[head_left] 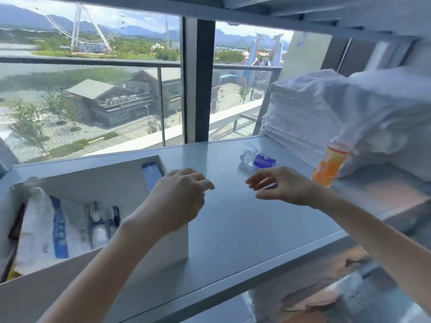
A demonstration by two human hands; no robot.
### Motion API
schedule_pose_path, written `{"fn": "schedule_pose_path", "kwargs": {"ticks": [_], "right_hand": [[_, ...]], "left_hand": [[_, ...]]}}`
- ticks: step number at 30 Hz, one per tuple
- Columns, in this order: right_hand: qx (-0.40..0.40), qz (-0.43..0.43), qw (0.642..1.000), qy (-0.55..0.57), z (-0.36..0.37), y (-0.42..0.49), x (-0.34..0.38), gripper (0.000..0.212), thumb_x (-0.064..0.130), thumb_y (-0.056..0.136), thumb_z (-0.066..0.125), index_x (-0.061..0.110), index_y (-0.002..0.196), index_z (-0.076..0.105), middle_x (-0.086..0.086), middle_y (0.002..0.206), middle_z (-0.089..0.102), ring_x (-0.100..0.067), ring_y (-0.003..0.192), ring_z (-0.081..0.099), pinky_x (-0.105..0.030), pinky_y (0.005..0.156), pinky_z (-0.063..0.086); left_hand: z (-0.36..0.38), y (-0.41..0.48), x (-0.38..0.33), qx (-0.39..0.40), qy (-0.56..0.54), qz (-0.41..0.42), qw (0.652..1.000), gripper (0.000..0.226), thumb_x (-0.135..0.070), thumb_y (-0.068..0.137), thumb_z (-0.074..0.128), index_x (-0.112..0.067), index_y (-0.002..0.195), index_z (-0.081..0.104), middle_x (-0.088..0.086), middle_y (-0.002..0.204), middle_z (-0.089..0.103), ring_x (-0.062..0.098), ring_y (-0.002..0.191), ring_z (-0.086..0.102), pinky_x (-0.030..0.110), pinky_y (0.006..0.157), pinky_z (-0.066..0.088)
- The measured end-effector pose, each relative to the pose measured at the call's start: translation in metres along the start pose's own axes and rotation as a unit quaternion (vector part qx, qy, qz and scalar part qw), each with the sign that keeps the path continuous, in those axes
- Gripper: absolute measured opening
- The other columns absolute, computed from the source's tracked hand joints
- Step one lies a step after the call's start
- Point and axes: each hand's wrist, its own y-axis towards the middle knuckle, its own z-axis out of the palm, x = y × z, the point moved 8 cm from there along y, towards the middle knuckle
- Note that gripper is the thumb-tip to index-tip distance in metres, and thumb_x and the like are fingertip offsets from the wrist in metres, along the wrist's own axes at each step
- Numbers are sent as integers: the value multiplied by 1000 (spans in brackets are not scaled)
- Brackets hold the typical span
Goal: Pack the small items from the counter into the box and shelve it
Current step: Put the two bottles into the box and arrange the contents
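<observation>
Grey shelf [245, 217] bears an open white box [105, 180] of packets [39, 229].

Folded white towels [303, 108], pillow [387, 106] beside them; window [93, 101], balcony railing [93, 62]

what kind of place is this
Probably a hotel housekeeping or linen storeroom on an upper floor. A stack of folded white linen sits on a grey shelf, a white box holds small packaged supplies, and the window looks down on a resort with a Ferris wheel.
</observation>
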Motion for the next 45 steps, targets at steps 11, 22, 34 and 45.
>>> {"fn": "schedule_pose_path", "kwargs": {"ticks": [11, 22, 34, 45], "right_hand": [[-63, 58, 954, -286, -108, -24, -206, 64, 23, 81, 68, 11, 136, 39, -7, 137, 41, -22, 127, 36, -27, 107, 27], [-59, 18, 965, -254, -85, 51, -271, 60, 23, 89, 58, 13, 141, 31, -6, 141, 36, -24, 130, 34, -36, 104, 35], [-121, -71, 976, -165, -69, 103, -242, 52, 19, 91, 56, 17, 140, 38, -12, 99, 60, -30, 91, 58, -35, 82, 44], [-161, -278, 947, 18, -122, 71, -83, 35, 16, 81, 70, 15, 115, 59, 3, 89, 62, -3, 65, 61, -6, 64, 49]], "left_hand": [[160, 131, -80, 119, 104, -74, 985, 73, -56, 92, 34, -20, 148, 3, 4, 157, 3, 24, 143, 4, 46, 115, 4], [266, 225, -85, 187, 107, -131, 968, 74, -43, 94, 35, -16, 146, -10, 6, 156, -13, 26, 143, -3, 48, 115, 6], [254, 216, -50, 124, 112, -175, 970, 87, -39, 91, 48, -16, 145, -17, 4, 156, -12, 23, 143, -4, 44, 115, 6], [134, 162, -27, -145, -61, -270, 950, 59, -42, 63, 73, -19, 107, 41, 3, 92, 65, 33, 79, 60, 28, 57, 34]]}}
